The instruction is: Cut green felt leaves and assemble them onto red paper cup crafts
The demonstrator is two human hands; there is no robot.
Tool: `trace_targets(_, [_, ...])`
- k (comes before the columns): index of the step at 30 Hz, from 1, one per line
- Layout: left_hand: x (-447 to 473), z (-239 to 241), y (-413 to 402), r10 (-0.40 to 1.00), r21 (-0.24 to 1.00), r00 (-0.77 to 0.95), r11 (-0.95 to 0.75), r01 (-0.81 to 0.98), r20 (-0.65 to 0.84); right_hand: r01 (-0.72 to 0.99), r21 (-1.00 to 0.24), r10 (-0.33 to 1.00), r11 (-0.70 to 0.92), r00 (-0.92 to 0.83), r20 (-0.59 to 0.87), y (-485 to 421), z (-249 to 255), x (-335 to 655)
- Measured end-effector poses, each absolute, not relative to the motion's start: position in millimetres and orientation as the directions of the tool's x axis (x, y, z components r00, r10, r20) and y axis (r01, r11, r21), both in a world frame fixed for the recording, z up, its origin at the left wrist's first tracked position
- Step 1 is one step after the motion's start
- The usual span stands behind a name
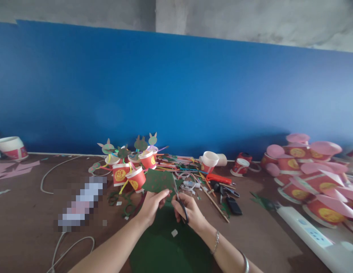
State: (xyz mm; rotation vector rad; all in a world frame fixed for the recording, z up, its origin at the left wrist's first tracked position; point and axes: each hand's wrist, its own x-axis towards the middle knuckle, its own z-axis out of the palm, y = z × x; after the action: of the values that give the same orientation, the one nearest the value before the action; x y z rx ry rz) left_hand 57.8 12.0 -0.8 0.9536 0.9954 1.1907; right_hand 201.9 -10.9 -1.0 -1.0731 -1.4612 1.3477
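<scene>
Between both hands, a dark green sheet of paper (157,180) with faint reddish marks is held up off the table. My left hand (153,204) pinches its lower edge, thumb on top. My right hand (189,210) grips a pair of black-handled scissors (182,208), whose blades point away from me along the sheet's right side. Whether the blades are parted is hard to make out. Below the hands lies a larger dark green sheet (170,254), with a small white scrap (174,232) on it.
Red paper cups with animal-shaped cutouts (136,178) stand ahead on the left. Coloured sticks and strips (179,161) lie behind the hands. To the right are a red-orange tool (220,178), keys (221,191), a power strip (304,227) and stacked cups with pink discs (300,178). A blue wall (176,94) rises behind.
</scene>
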Motion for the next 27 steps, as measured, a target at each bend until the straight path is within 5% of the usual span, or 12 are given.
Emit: trace_targets(27, [52.6,-5.2,16.4,0.987,0.966,0.149,0.091,-0.242,-0.056,0.054,-0.998,0.964,0.02,-0.265,0.005,-8.9,-4.2,203.3])
